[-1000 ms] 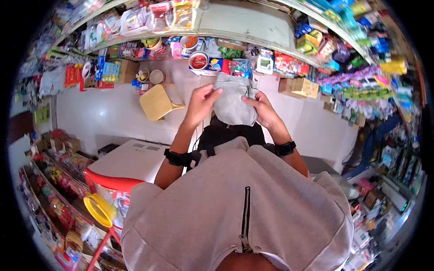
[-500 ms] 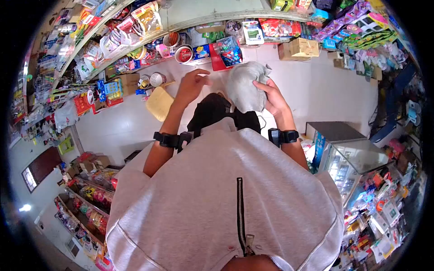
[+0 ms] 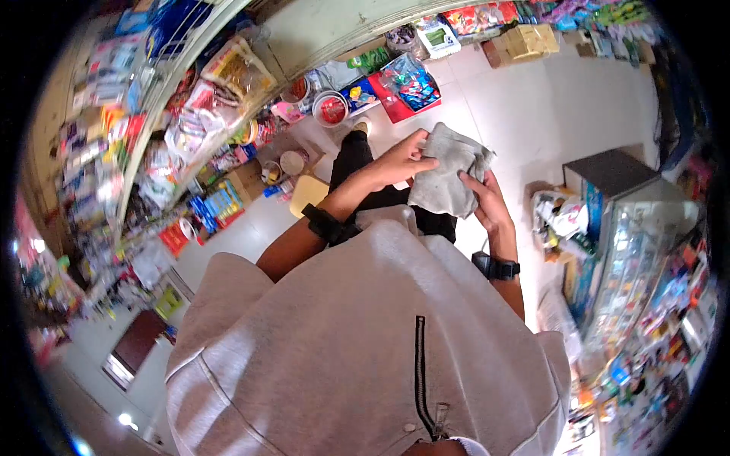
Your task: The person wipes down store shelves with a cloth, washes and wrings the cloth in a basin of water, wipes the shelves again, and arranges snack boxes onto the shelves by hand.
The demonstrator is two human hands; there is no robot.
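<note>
A grey cloth (image 3: 447,173), folded and a little crumpled, is held up in front of my body between both hands. My left hand (image 3: 401,158) grips its left edge, thumb on top and the other fingers partly hidden behind it. On the lower right side, my right hand (image 3: 490,201) pinches the cloth with its thumb over the near face. Each wrist wears a black strap with a small device. Beneath the cloth are my dark trousers and the pale tiled floor (image 3: 525,114).
Packed shelves (image 3: 293,57) curve along the front and left. A red box of blue packets (image 3: 411,85), a white tub with red contents (image 3: 330,109) and a yellow stool (image 3: 310,195) stand ahead. Cardboard boxes (image 3: 530,42) lie at front right, a glass display case (image 3: 639,235) at right.
My left hand has come across to the right and taken hold of the cloth, which looks flatter now. My body and view have turned, with one foot showing farther forward.
</note>
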